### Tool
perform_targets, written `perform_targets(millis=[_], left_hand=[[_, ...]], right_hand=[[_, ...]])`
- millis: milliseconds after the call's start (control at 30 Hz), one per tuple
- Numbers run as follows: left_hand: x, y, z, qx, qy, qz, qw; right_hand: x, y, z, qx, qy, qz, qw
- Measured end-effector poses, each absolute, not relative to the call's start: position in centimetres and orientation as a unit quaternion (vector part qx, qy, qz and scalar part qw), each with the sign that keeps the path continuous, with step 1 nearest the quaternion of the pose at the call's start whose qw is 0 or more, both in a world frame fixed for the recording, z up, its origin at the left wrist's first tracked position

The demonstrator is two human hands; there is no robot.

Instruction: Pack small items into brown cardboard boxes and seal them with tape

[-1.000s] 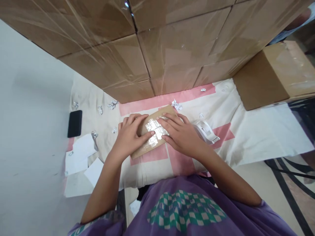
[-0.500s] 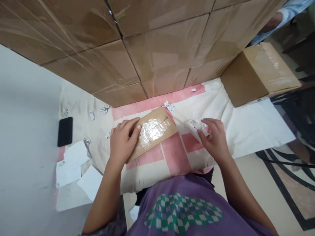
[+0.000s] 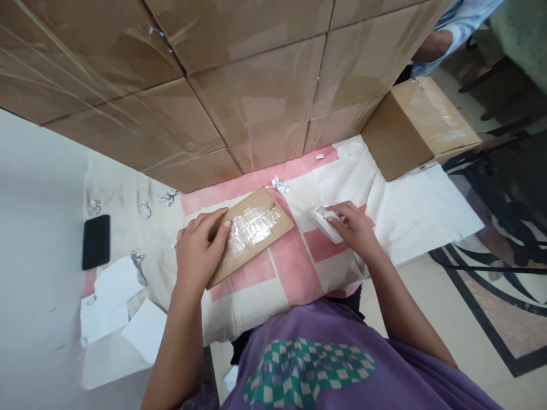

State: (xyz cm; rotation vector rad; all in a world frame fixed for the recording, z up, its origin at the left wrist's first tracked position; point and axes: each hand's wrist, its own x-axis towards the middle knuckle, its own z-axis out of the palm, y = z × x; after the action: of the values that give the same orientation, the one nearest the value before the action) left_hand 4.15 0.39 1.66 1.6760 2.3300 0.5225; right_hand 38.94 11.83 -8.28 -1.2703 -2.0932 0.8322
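My left hand grips the left end of a flat brown cardboard packet, thumb on its top face and fingers along the far edge. Shiny clear tape covers much of the packet's upper face. It lies slanted on the pink and white cloth. To its right, my right hand has its thumb and fingers closed on a small white rounded object, whose kind I cannot make out. My fingers cover part of that object. A crumpled paper scrap lies just beyond the packet.
Taped cardboard boxes form a wall behind the cloth. Another carton stands right, near another person's arm. At left are a black phone-like object, white papers and several crumpled scraps.
My right thumb and fingers have closed in on the white object. My left hand stays on the packet. The whole view has shifted, so things appear farther left.
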Motion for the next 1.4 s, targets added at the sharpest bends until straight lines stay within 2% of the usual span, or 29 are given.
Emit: perform_targets(millis=[333, 533, 733, 933, 1067, 1400], left_hand=[[4.3, 0.2, 1.5, 0.570, 0.795, 0.183, 0.103], [4.3, 0.1, 1.4, 0.576, 0.791, 0.186, 0.089], [4.4, 0.1, 1.3, 0.576, 0.790, 0.188, 0.087], [4.4, 0.2, 1.5, 0.573, 0.792, 0.189, 0.090], [4.4, 0.2, 1.5, 0.573, 0.791, 0.191, 0.096], [4.6, 0.1, 1.7, 0.569, 0.795, 0.189, 0.094]], right_hand=[[38.4, 10.9, -8.9, -0.496, -0.750, 0.296, 0.320], [38.9, 9.0, -9.2, -0.479, -0.777, 0.274, 0.304], [38.7, 8.1, -10.2, -0.527, -0.762, 0.184, 0.328], [36.7, 7.2, -9.7, -0.580, -0.759, 0.078, 0.287], [35.3, 6.5, -9.4, -0.604, -0.749, 0.074, 0.260], [35.5, 7.3, -10.4, -0.587, -0.748, 0.089, 0.298]])
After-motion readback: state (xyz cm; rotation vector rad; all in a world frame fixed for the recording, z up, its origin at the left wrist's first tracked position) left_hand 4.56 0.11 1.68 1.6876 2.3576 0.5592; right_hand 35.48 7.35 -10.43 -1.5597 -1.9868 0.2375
